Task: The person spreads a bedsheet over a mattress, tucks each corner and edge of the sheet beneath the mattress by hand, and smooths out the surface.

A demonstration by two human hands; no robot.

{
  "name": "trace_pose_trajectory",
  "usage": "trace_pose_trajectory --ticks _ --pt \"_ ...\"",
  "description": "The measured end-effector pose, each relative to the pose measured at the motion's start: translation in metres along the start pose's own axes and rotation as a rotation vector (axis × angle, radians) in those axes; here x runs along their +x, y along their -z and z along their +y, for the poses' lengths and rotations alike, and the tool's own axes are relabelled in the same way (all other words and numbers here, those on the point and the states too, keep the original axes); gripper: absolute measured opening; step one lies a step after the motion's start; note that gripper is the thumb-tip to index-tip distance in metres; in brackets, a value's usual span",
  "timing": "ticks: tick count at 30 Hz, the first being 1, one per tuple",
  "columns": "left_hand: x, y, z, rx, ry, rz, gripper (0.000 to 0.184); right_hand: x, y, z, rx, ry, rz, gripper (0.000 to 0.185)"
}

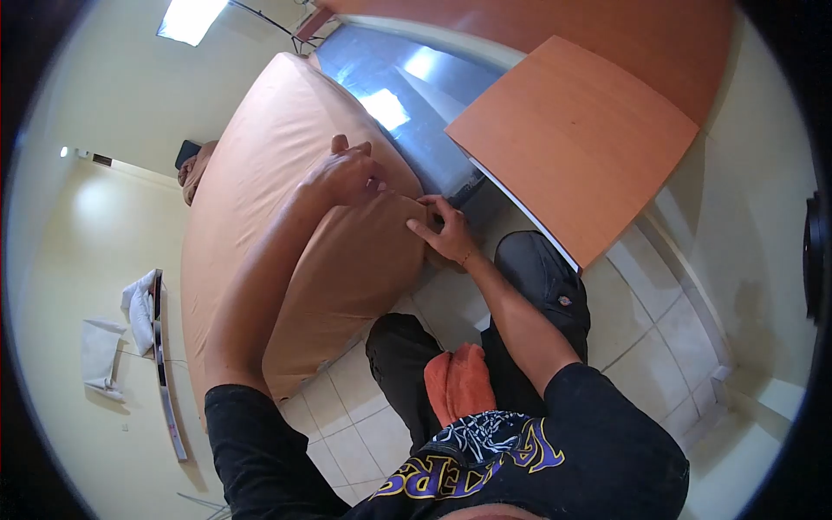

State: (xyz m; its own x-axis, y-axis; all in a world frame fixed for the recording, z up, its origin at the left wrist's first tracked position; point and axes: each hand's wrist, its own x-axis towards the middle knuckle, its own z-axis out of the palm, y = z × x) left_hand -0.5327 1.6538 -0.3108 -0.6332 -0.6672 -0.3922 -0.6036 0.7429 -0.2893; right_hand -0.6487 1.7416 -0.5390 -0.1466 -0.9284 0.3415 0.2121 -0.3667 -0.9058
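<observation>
A peach-coloured fitted sheet (pixel 260 191) covers a mattress, wrapped over its top and down its near side. At the mattress corner, my left hand (pixel 347 175) is closed, with its curled fingers pinching the sheet's fabric. Just to the right, my right hand (pixel 446 231) grips the sheet at the same corner between thumb and fingers. The fabric bunches a little between the two hands. Part of the corner is hidden under my fingers.
An orange-brown wooden cabinet (pixel 572 147) stands close on the right, beside a glossy bluish panel (pixel 381 87). An orange cloth (pixel 459 381) hangs at my waist. Beneath me is a tiled floor (pixel 347 390). On the left wall is a shelf (pixel 165 373).
</observation>
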Motion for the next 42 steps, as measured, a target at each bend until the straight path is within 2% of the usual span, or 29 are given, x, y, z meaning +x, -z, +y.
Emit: trace_pose_trajectory --ticks 1,3,7,9,11,12,14,16,18,20,21,22,23,25,29,31,32,33,34,36,37,39,40,41,42 --pt "0.000 0.002 0.002 0.011 0.007 -0.019 0.010 -0.001 -0.001 0.014 -0.003 -0.015 -0.001 0.030" --pt "0.001 0.001 0.004 -0.002 0.009 -0.021 0.012 0.001 0.001 0.037 -0.603 0.036 -0.112 0.033" --pt "-0.001 -0.014 0.008 0.001 0.076 0.032 0.014 -0.009 0.008 0.045 -0.727 -0.120 -0.167 0.032" --pt "-0.004 -0.019 0.013 -0.028 0.108 0.074 0.012 -0.007 0.010 0.039 -0.776 -0.334 -0.237 0.028" --pt "-0.011 -0.036 0.021 0.063 0.135 0.398 0.009 -0.012 0.008 0.054 -0.843 -0.280 -0.180 0.027" --pt "-0.014 -0.042 0.024 0.069 0.135 0.399 0.009 -0.014 0.006 0.061 -0.905 -0.229 -0.121 0.026" --pt "-0.019 -0.049 0.030 0.148 0.146 0.532 0.004 -0.013 0.010 0.063 -0.858 -0.255 -0.155 0.025" --pt "-0.023 -0.050 0.027 0.078 0.166 0.542 0.005 -0.011 0.013 0.063 -0.814 -0.273 -0.194 0.025" --pt "-0.018 -0.051 0.022 -0.206 0.176 0.466 0.007 -0.008 0.014 0.059 -0.774 -0.338 -0.243 0.024" --pt "-0.014 -0.050 0.019 -0.230 0.180 0.450 0.009 -0.010 0.009 0.054 -0.853 -0.287 -0.219 0.027" --pt "-0.015 -0.043 0.020 -0.231 0.187 0.357 0.009 -0.012 0.007 0.049 -0.931 -0.247 -0.197 0.031" --pt "-0.015 -0.038 0.020 -0.233 0.193 0.264 0.012 -0.015 0.004 0.034 -0.776 -0.079 -0.049 0.037" --pt "-0.016 -0.034 0.020 -0.232 0.186 0.268 0.012 -0.016 0.000 0.019 -0.618 0.085 0.094 0.044" --pt "-0.017 -0.034 0.015 -0.160 0.140 0.185 0.011 -0.006 -0.004 -0.015 -0.433 0.357 0.096 0.051" --pt "-0.018 -0.031 0.020 -0.201 0.191 0.295 0.013 -0.004 -0.033 -0.024 -0.435 0.320 0.106 0.043" --pt "-0.020 -0.024 0.021 -0.240 0.186 0.275 0.013 0.000 -0.039 -0.009 -0.242 0.286 0.092 0.031" --pt "-0.022 -0.020 0.019 -0.255 0.175 0.272 0.014 -0.001 -0.040 -0.007 -0.239 0.285 0.085 0.031" --pt "-0.023 -0.019 0.017 -0.330 0.088 0.333 0.018 -0.002 -0.040 -0.005 -0.199 0.291 0.125 0.023" --pt "-0.026 -0.016 0.016 -0.322 0.092 0.338 0.018 0.000 -0.040 -0.006 -0.157 0.302 0.167 0.019" --pt "-0.030 -0.009 0.015 -0.168 -0.167 0.536 0.021 -0.002 -0.036 0.000 -0.178 0.322 0.147 0.018" --pt "-0.031 -0.009 0.012 -0.158 -0.171 0.541 0.021 -0.002 -0.033 0.001 -0.206 0.335 0.127 0.018" --pt "-0.032 -0.007 0.006 -0.092 -0.307 0.359 0.024 -0.008 -0.032 -0.002 -0.141 0.302 0.080 0.020" --pt "-0.032 -0.007 0.005 -0.082 -0.307 0.367 0.024 -0.011 -0.032 -0.004 -0.077 0.253 0.025 0.022" --pt "-0.028 -0.008 0.004 -0.162 -0.260 0.253 0.025 -0.011 -0.030 -0.004 -0.079 0.265 0.028 0.022" --pt "-0.023 -0.008 0.005 -0.241 -0.216 0.136 0.025 -0.010 -0.027 -0.006 -0.106 0.150 0.002 0.025"
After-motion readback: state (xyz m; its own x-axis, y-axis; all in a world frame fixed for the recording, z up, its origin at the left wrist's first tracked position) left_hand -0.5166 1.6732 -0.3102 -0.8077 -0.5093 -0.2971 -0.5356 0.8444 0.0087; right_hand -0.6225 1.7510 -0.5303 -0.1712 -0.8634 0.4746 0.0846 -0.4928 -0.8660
